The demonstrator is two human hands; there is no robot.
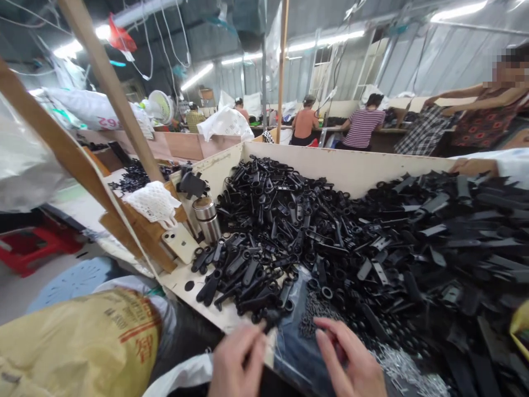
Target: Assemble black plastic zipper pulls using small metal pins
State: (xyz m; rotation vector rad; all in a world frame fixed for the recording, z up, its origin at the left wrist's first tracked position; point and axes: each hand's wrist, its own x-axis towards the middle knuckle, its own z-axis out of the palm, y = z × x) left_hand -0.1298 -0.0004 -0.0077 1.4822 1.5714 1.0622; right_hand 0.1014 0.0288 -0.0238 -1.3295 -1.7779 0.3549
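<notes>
1. left of the heap of small dark metal pieces (314, 311), black ring-ended plastic parts (250, 271) look light, stiff, slippery; pinch the ring.
2. your left hand (238, 358): grip, i cannot tell.
3. your right hand (351, 359): fingers apart.

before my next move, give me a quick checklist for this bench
1. Right hand open: ok, thumb and forefinger apart.
2. Left hand free: cannot tell, its fingertips are blurred.
3. Small grey parts within reach: looks ok, close by the right hand's fingertips.
4. Flask upright: ok.
5. Phone well clear of the black parts: not ok, some lie right beside it.
</notes>
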